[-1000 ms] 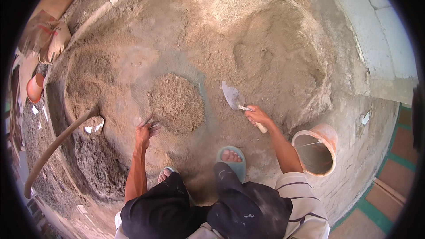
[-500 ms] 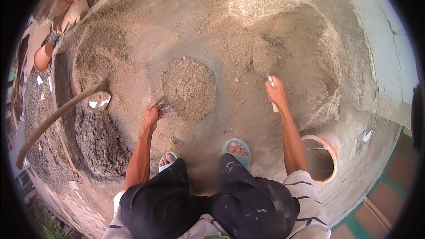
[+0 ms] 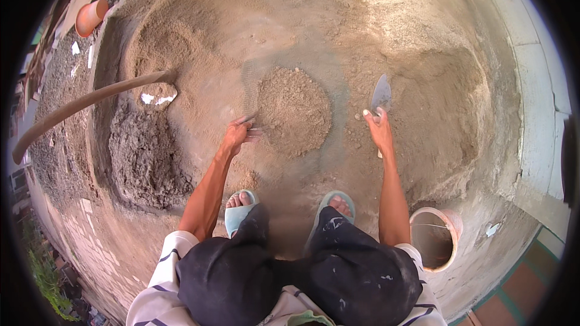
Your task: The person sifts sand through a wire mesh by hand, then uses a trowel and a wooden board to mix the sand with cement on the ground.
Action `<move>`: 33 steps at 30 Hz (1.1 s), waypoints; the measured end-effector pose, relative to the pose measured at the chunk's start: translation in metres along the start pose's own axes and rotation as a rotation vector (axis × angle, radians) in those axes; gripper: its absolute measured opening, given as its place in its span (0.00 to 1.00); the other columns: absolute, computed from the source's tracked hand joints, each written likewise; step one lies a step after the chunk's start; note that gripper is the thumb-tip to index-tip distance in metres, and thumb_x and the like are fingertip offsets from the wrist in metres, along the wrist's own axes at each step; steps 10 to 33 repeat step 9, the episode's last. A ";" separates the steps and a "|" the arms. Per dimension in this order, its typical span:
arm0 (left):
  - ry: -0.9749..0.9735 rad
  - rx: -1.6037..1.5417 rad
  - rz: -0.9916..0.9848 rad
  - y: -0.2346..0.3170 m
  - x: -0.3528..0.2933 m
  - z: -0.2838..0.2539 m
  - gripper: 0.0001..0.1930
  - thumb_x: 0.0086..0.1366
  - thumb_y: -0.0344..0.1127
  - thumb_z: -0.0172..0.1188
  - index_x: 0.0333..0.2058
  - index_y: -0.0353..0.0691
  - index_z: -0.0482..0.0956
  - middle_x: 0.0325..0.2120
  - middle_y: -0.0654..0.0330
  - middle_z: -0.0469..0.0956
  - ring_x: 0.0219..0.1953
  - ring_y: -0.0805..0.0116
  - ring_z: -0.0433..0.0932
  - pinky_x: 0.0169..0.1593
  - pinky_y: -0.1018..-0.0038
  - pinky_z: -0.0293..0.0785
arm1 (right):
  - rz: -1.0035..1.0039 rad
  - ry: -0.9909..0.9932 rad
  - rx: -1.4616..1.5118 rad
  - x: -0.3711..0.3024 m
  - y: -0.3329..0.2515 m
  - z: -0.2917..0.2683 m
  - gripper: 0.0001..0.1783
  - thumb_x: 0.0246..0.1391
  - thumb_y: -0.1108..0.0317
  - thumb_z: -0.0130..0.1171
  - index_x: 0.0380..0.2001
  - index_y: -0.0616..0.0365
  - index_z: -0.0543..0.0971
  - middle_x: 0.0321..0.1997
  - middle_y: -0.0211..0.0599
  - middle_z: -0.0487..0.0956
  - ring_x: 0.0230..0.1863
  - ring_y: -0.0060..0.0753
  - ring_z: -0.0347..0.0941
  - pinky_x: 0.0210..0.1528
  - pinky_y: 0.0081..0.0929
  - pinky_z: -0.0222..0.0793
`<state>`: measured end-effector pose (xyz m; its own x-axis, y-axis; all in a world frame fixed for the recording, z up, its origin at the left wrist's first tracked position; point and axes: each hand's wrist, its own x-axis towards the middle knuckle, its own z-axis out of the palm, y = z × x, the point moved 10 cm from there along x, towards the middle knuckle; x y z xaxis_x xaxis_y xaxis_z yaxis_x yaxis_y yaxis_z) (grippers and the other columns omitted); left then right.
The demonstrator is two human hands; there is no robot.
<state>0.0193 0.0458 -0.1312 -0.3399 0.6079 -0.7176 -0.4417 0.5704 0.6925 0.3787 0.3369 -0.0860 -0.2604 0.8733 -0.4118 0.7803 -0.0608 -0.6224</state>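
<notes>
A mound of sandy material [image 3: 294, 111] lies on a greyish-green mesh screen [image 3: 336, 75] in front of my feet. At the screen's left edge is my left hand [image 3: 240, 134], its fingers closed on the mesh beside the mound. To the right, my right hand [image 3: 380, 128] grips a trowel [image 3: 382, 92] by its handle. Its pointed metal blade shows mostly bare and points away from me, over loose sand. My right thumb sticks out to the left.
A long wooden handle [image 3: 90, 104] slants across the left side, above dark wet mortar [image 3: 142, 157]. A bucket [image 3: 453, 220] stands at the lower right; an orange bucket [image 3: 90, 18] lies at the far left. Pale sand [image 3: 405, 12] is heaped at the back right.
The view has shifted, so the ground sits further right. The trowel blade, sand-covered before, now shows bare grey metal. My left hand stays at the screen's left edge.
</notes>
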 end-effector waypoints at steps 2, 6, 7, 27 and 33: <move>-0.004 0.008 0.014 -0.003 0.000 -0.010 0.24 0.67 0.25 0.41 0.61 0.41 0.69 0.47 0.45 0.76 0.38 0.55 0.83 0.36 0.69 0.85 | 0.085 -0.287 0.277 0.006 -0.023 0.053 0.54 0.50 0.34 0.59 0.67 0.64 0.55 0.48 0.53 0.77 0.45 0.44 0.78 0.39 0.36 0.76; -0.017 0.075 -0.021 0.007 -0.002 -0.003 0.26 0.67 0.24 0.42 0.64 0.42 0.64 0.45 0.45 0.76 0.36 0.54 0.83 0.33 0.70 0.85 | 0.172 -0.500 0.312 0.027 -0.046 0.093 0.53 0.52 0.39 0.61 0.68 0.61 0.50 0.45 0.55 0.78 0.38 0.42 0.80 0.36 0.36 0.77; -0.030 0.056 -0.047 0.010 0.000 0.000 0.27 0.67 0.24 0.42 0.65 0.42 0.62 0.45 0.45 0.76 0.36 0.53 0.83 0.32 0.70 0.85 | 0.183 -0.505 0.297 0.037 -0.045 0.092 0.52 0.52 0.41 0.61 0.68 0.59 0.50 0.44 0.53 0.77 0.37 0.41 0.79 0.36 0.35 0.76; -0.093 0.052 -0.097 -0.004 0.004 -0.016 0.31 0.67 0.25 0.44 0.69 0.47 0.53 0.46 0.43 0.76 0.36 0.52 0.83 0.31 0.69 0.85 | 0.210 -0.568 0.238 0.042 -0.045 0.104 0.50 0.53 0.46 0.63 0.69 0.53 0.49 0.47 0.55 0.77 0.40 0.44 0.80 0.35 0.35 0.76; -0.093 0.052 -0.097 -0.004 0.004 -0.016 0.31 0.67 0.25 0.44 0.69 0.47 0.53 0.46 0.43 0.76 0.36 0.52 0.83 0.31 0.69 0.85 | 0.210 -0.568 0.238 0.042 -0.045 0.104 0.50 0.53 0.46 0.63 0.69 0.53 0.49 0.47 0.55 0.77 0.40 0.44 0.80 0.35 0.35 0.76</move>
